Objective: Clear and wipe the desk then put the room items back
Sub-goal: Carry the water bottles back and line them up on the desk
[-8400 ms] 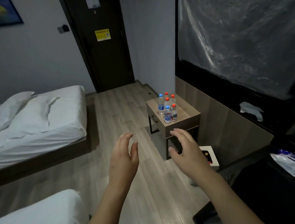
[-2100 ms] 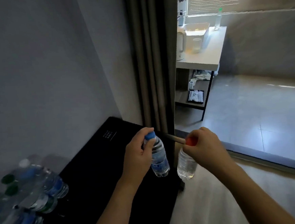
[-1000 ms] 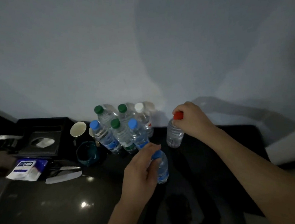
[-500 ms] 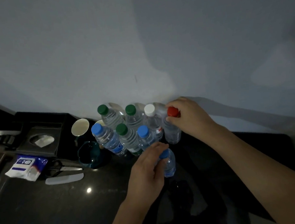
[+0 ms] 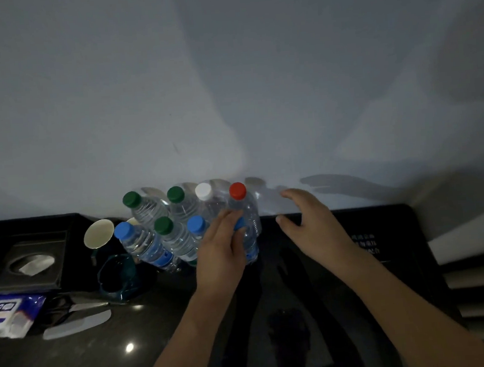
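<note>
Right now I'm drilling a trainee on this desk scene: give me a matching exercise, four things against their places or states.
Things:
1. red-capped bottle
2. left hand
3. right hand
4. paper cup

Places or states:
A. left of the bottles, mouth tipped toward the camera
B. open, holding nothing
C. back row, right end, against the wall
D. closed on a blue-capped bottle

Pairs: 1-C, 2-D, 3-B, 4-A

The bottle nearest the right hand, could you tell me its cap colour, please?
Red, seen in the head view, beside the open right hand.
</note>
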A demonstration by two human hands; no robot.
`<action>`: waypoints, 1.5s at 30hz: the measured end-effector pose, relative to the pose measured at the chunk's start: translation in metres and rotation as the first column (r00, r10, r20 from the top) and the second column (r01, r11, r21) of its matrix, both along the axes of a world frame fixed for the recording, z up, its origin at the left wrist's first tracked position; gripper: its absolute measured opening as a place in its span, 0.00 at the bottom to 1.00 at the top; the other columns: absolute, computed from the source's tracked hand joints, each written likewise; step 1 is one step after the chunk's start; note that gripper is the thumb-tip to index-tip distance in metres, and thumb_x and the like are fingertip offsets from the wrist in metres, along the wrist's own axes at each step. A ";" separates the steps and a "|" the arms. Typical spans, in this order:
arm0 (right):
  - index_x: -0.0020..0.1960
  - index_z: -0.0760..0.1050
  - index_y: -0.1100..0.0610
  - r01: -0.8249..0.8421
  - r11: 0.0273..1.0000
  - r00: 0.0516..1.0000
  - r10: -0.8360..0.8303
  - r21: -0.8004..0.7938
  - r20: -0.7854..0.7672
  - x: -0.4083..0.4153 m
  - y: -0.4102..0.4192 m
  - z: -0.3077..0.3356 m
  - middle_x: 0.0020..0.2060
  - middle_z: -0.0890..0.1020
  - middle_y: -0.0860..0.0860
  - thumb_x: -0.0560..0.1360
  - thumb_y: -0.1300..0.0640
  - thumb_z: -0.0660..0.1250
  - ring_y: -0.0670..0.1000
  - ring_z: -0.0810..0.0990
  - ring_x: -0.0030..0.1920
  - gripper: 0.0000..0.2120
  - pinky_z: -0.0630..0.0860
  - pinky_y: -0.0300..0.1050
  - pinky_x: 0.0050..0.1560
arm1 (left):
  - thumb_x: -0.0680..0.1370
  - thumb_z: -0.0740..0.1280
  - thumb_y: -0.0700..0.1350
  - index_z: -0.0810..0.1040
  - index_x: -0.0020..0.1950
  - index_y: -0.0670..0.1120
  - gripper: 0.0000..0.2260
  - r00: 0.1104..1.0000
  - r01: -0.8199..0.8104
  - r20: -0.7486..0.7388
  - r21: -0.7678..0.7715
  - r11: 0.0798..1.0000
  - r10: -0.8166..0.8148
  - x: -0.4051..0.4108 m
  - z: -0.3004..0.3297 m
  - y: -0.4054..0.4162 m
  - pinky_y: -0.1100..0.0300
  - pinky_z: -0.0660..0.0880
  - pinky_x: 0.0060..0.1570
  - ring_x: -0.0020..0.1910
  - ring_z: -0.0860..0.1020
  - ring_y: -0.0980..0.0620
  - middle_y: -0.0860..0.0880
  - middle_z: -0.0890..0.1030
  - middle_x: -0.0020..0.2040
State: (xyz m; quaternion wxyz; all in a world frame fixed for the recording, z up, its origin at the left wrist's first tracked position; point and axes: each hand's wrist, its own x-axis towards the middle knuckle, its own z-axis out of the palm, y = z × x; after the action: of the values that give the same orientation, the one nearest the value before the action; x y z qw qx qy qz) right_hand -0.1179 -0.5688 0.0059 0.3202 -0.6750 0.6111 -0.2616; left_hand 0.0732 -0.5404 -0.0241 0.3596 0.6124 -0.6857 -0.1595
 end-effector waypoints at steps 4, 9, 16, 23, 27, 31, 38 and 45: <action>0.74 0.65 0.54 0.023 1.000 1.000 -0.022 0.020 -0.022 -0.003 0.019 -0.012 0.72 0.68 0.49 0.78 0.53 0.66 0.47 0.65 0.72 0.26 0.62 0.45 0.73 | 0.80 0.65 0.41 0.75 0.67 0.46 0.15 1.000 -0.023 0.008 0.028 0.999 0.023 0.000 -0.014 -0.002 0.53 0.75 0.63 0.65 0.75 0.50 0.47 0.75 0.68; 0.74 0.64 0.53 0.020 1.000 1.000 -0.020 0.000 -0.015 -0.002 0.035 -0.001 0.73 0.66 0.47 0.78 0.53 0.65 0.46 0.64 0.72 0.26 0.63 0.46 0.73 | 0.82 0.62 0.43 0.73 0.68 0.46 0.15 0.999 0.010 0.038 0.024 1.000 -0.011 0.001 -0.020 0.003 0.48 0.76 0.60 0.65 0.75 0.47 0.46 0.73 0.69; 0.74 0.64 0.54 0.039 0.995 0.999 -0.040 -0.088 -0.009 -0.001 0.061 0.033 0.73 0.66 0.48 0.78 0.54 0.65 0.46 0.63 0.73 0.26 0.60 0.43 0.74 | 0.82 0.60 0.42 0.67 0.74 0.46 0.19 0.985 -0.039 0.169 0.132 0.990 0.017 -0.005 -0.001 0.007 0.56 0.62 0.70 0.76 0.62 0.47 0.47 0.63 0.77; 0.74 0.63 0.54 -0.041 0.980 0.996 0.026 -0.194 -0.081 -0.012 0.122 0.072 0.74 0.65 0.49 0.78 0.54 0.65 0.46 0.61 0.74 0.26 0.57 0.40 0.74 | 0.83 0.60 0.49 0.64 0.76 0.47 0.21 0.972 -0.142 0.201 0.078 0.987 0.124 -0.007 0.043 0.083 0.55 0.64 0.70 0.76 0.60 0.50 0.49 0.63 0.77; 0.74 0.64 0.54 -0.163 0.963 0.985 0.148 -0.215 -0.084 0.000 0.166 0.086 0.73 0.65 0.48 0.78 0.55 0.66 0.44 0.60 0.73 0.26 0.52 0.32 0.68 | 0.82 0.62 0.48 0.68 0.73 0.46 0.20 0.940 -0.252 0.239 0.003 0.968 0.244 0.008 0.062 0.151 0.55 0.66 0.71 0.74 0.64 0.51 0.48 0.68 0.73; 0.75 0.62 0.54 -0.306 0.930 0.952 0.302 -0.202 -0.050 0.035 0.210 0.093 0.74 0.63 0.48 0.78 0.54 0.65 0.47 0.59 0.74 0.28 0.57 0.39 0.71 | 0.81 0.64 0.46 0.71 0.71 0.45 0.18 0.891 -0.389 0.227 -0.063 0.919 0.392 0.040 0.078 0.229 0.53 0.68 0.70 0.72 0.67 0.50 0.47 0.71 0.71; 0.76 0.60 0.50 -0.589 0.780 0.801 0.599 -0.210 -0.021 0.137 0.297 0.112 0.75 0.60 0.44 0.79 0.52 0.64 0.44 0.57 0.75 0.27 0.58 0.42 0.73 | 0.81 0.64 0.48 0.70 0.72 0.46 0.20 0.689 -0.683 0.203 -0.140 0.717 0.696 0.126 0.107 0.381 0.54 0.66 0.71 0.73 0.66 0.51 0.48 0.69 0.73; 0.75 0.61 0.46 -0.770 0.610 0.611 0.790 -0.186 0.060 0.263 0.391 0.132 0.74 0.61 0.42 0.79 0.52 0.64 0.41 0.58 0.74 0.27 0.60 0.42 0.72 | 0.82 0.61 0.51 0.69 0.72 0.50 0.19 0.390 -0.902 0.080 -0.167 0.398 0.917 0.215 0.119 0.529 0.60 0.62 0.71 0.72 0.66 0.54 0.51 0.69 0.73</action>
State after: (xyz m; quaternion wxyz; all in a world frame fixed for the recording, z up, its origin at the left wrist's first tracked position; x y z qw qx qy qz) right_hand 0.1447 -0.1780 0.1383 0.3942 -0.8752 0.2121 -0.1835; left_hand 0.2885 -0.0109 0.0954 0.3613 0.8799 -0.2724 0.1452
